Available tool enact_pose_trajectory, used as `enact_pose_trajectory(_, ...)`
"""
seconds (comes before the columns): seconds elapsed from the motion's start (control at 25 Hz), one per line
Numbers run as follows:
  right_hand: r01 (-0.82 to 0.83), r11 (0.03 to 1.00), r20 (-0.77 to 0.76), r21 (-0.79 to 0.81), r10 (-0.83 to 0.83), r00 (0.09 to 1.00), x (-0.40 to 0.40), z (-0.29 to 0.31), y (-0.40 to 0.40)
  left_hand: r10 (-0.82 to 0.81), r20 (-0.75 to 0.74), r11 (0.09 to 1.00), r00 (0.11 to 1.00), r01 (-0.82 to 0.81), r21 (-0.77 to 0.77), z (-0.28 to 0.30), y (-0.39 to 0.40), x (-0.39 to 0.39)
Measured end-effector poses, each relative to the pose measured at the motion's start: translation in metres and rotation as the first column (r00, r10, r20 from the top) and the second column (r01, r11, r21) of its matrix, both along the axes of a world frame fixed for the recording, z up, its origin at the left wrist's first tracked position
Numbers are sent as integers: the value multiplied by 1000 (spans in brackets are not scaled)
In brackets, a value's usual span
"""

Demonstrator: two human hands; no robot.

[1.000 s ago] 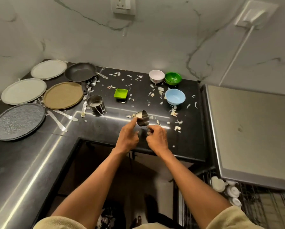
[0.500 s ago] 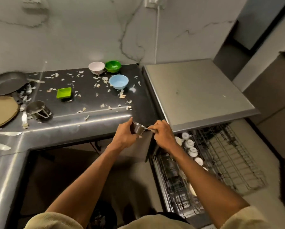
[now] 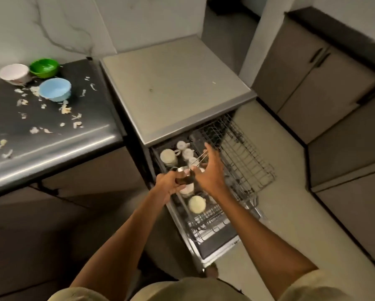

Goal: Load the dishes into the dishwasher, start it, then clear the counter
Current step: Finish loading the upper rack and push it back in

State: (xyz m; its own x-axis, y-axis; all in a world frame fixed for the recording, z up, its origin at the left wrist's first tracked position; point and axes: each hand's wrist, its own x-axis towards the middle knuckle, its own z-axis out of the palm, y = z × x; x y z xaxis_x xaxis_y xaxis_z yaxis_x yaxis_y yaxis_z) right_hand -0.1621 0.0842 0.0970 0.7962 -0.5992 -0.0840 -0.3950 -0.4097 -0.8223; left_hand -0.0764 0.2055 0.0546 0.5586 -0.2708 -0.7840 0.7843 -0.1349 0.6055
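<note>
Above the dishwasher rack point(image 3: 243, 161), left hand point(image 3: 168, 185) grips the steel cup point(image 3: 183, 175); right hand point(image 3: 208, 172) pinches its wire handle.

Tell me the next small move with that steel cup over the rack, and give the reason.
Probably lower the steel cup into a free slot of the rack and let go. The left hand grips its body and the right hand has its wire handle, right above the white cups already loaded, so it hangs over the pulled-out rack with open wire space to the right.
</note>
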Motion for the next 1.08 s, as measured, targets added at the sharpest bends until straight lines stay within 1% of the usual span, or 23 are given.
enact_pose_trajectory(0.08, 14, 998, -98, 61, -8, 995, -30, -4, -21, -28, -93, 999, 995, 24, -43, -10, -31, -35)
enact_pose_trajectory(0.16, 36, 992, -161, 118, -17, 987, -57, -11, -48, -26, -183, 996, 983, 8, -94, -16, -63, -67)
enact_pose_trajectory(0.28, -21, 994, -270, 106, 49, 962, -91, -29, -80, 13, -260, 990, 965, -49, -132, -16, -98, -102)
enact_pose_trajectory(0.36, -72, 992, -340, 102, 103, 935, -105, -36, -96, 25, -286, 991, 958, -61, -117, -16, -116, -114)
enact_pose_trajectory(0.48, -99, 991, -385, 87, 125, 915, -115, -45, -107, -31, -302, 996, 953, 5, -87, -25, -131, -117)
enact_pose_trajectory(0.64, -47, 997, -416, 54, 65, 907, -108, -58, -112, -148, -345, 989, 927, 134, -65, -40, -146, -107)
enact_pose_trajectory(0.76, -6, 1000, -413, 17, 12, 911, -98, -61, -113, -259, -337, 966, 905, 250, -71, -45, -153, -97)
enact_pose_trajectory(0.88, 45, 999, -439, -5, -43, 897, -90, -69, -117, -307, -296, 951, 905, 307, -48, -55, -163, -89)
enact_pose_trajectory(1.0, 123, 992, -451, -29, -123, 884, -90, -83, -122, -352, -169, 927, 921, 367, 71, -71, -179, -91)
enact_pose_trajectory(1.08, 163, 986, -453, -43, -164, 876, -94, -93, -130, -400, -40, 900, 916, 401, 174, -83, -189, -96)
